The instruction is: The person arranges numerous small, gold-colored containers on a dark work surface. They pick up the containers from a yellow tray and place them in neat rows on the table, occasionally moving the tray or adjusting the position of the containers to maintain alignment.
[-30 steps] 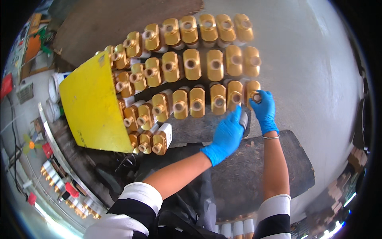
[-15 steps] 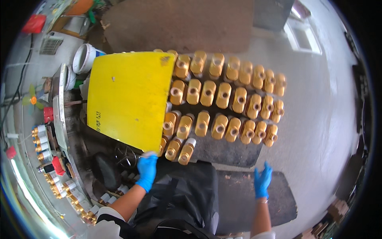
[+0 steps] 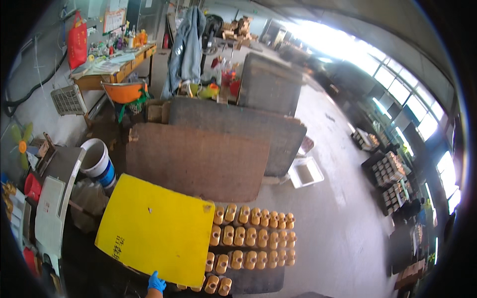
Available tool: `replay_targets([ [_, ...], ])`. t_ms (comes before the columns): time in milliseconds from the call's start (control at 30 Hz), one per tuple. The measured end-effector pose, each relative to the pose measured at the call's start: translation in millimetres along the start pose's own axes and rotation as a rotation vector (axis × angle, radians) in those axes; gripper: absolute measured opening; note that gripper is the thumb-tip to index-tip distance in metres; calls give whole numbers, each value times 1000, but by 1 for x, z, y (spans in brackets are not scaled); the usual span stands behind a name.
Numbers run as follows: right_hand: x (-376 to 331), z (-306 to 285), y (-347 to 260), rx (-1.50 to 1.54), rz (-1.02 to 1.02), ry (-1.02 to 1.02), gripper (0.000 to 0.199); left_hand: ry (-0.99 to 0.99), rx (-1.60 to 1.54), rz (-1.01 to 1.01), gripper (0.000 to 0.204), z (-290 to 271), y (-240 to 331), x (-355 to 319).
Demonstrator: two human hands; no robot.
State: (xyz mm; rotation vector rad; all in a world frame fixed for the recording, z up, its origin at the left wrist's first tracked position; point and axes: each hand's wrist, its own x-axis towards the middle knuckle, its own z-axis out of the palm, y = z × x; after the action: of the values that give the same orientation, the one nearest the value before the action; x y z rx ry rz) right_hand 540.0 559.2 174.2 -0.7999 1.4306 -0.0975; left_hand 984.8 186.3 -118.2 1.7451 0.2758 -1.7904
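My left hand (image 3: 157, 283), in a blue glove, shows at the lower edge and is closed on the near edge of a yellow board (image 3: 159, 223). A finger lies on top of the board; the rest of the grip is partly hidden. Dark printing marks the board's left side. It lies over part of several rows of brass fittings (image 3: 251, 236), each a stubby block with a round hole on top. More fittings stick out under the board's near right corner. My right hand is outside the picture.
Left of the board stand a white bucket (image 3: 94, 158) and a grey-white panel (image 3: 49, 213). Beyond it rises a large brown board (image 3: 198, 161), with dark boards behind. A white tray (image 3: 305, 172) sits on the floor at right. An orange chair (image 3: 122, 93) is at the back left.
The view has tilted up toward the room, so board and fittings appear lower. My right hand has left the picture. My left hand has shifted along the board's near edge, leftward from its corner.
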Motion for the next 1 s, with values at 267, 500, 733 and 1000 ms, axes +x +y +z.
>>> replay_targets([
  [267,18,-6,-89,-68,182,350,46,-294,-50,118,38,6,1,-50],
  [500,10,-13,-98,-79,184,564,38,-237,1380,1180,30,6,74,-166],
  [733,4,11,-17,-41,206,723,34,-324,1392,1262,27,24,124,-307],
  [1000,23,109,53,13,204,971,40,-281,1325,1479,21,70,192,-387],
])
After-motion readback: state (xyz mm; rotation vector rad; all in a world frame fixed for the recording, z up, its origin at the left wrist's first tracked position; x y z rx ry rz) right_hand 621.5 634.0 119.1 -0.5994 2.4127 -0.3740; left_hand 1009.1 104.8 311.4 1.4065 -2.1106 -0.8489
